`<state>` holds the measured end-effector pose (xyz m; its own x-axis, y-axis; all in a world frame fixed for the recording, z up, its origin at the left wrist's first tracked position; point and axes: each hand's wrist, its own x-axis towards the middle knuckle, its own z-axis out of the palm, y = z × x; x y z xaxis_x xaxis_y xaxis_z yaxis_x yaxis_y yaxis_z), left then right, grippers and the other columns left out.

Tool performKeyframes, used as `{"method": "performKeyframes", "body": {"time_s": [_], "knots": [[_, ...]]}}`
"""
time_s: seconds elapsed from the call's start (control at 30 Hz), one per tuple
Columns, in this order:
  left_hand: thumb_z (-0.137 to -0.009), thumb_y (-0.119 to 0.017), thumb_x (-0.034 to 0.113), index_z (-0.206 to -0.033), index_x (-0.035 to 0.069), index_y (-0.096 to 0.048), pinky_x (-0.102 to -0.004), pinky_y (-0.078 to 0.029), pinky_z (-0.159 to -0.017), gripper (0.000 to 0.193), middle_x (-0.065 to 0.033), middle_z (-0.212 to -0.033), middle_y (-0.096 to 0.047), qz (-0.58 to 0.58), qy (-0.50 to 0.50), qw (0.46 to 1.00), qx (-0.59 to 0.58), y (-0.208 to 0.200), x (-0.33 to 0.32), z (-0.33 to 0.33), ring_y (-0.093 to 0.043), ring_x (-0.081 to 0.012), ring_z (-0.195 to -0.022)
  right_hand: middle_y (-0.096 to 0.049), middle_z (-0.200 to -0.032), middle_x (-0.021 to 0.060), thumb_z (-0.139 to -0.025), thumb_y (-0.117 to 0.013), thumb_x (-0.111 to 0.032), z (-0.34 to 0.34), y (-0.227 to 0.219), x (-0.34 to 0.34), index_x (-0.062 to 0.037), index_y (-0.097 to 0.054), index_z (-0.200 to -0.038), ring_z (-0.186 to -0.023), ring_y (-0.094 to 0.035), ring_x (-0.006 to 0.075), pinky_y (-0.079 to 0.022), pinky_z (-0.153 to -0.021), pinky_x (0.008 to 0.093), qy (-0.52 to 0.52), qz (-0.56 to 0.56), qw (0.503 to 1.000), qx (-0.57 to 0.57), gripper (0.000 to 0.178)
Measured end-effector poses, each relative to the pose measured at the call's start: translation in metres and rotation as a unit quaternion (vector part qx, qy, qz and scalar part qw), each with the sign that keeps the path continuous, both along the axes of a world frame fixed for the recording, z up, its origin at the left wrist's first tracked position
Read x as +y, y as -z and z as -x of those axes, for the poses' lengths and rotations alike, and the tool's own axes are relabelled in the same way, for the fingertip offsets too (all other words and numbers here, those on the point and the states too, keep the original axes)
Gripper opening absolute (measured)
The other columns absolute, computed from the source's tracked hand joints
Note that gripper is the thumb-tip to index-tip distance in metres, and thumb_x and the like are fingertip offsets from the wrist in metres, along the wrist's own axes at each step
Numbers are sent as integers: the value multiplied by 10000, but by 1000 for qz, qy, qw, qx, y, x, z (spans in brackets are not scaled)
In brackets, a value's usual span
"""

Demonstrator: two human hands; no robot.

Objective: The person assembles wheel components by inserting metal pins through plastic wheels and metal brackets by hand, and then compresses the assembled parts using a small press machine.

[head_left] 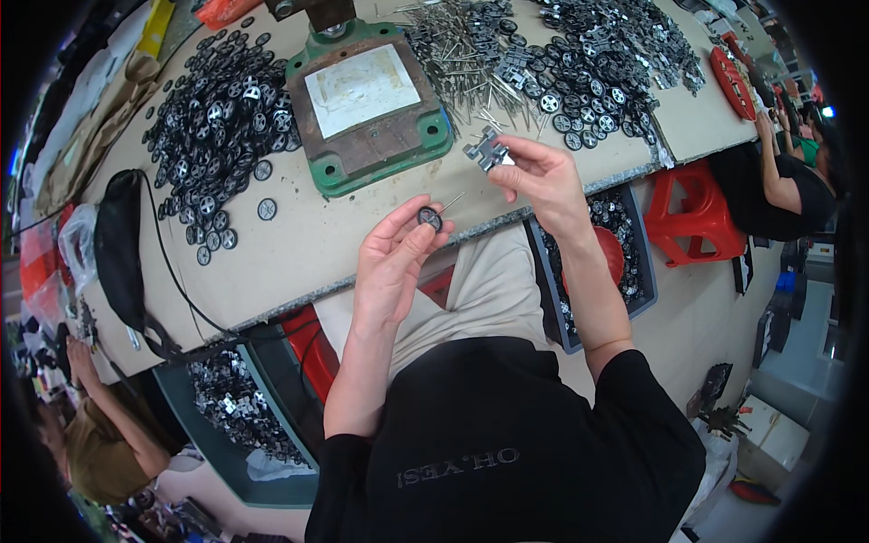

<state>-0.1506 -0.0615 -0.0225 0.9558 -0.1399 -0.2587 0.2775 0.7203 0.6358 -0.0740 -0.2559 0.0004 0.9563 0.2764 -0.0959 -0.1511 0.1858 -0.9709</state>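
Observation:
My left hand point(398, 249) pinches a small black toy wheel point(430, 217) with a spoked hub, in front of the press. A thin metal axle point(454, 201) sticks out of this wheel toward the upper right. Higher and to the right, my right hand point(543, 176) grips a small grey-and-black toy car chassis point(489, 150) between thumb and fingers. Wheel and chassis are apart. The green press base point(436, 136) with a rusty plate and a white pad stands just beyond my hands.
Loose wheels point(222, 136) heap at the left; more wheels point(588, 104) lie at the right. Metal axles point(462, 68) and chassis parts point(634, 41) pile behind. Part-filled bins point(647, 281) flank my lap. A red stool point(692, 213) stands right. Other people work at both sides.

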Motion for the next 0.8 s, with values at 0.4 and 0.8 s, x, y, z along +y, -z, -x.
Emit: {"method": "performKeyframes", "body": {"time_s": [0.4, 0.8], "knots": [[-823, -569, -7, -1158, -48, -490, -279, -487, -793, 347, -125, -1031, -591, -29, -16, 999, 3, -2, -2, 4, -598, -213, -910, -586, -879, 54, -738, -649, 43, 20, -4, 14, 49, -603, -1026, -735, -566, 74, -448, -568, 189, -2, 37, 994, -103, 292], [-821, -574, -7, -1142, -50, -499, -282, -497, -788, 333, -127, -1023, -592, -39, -28, 999, 0, 0, -4, 4, -605, -215, -899, -586, -900, 80, -730, -642, 70, 21, -5, 15, 64, -595, -1022, -772, -577, 101, -483, -647, 204, 6, 55, 991, -123, 296]]}}
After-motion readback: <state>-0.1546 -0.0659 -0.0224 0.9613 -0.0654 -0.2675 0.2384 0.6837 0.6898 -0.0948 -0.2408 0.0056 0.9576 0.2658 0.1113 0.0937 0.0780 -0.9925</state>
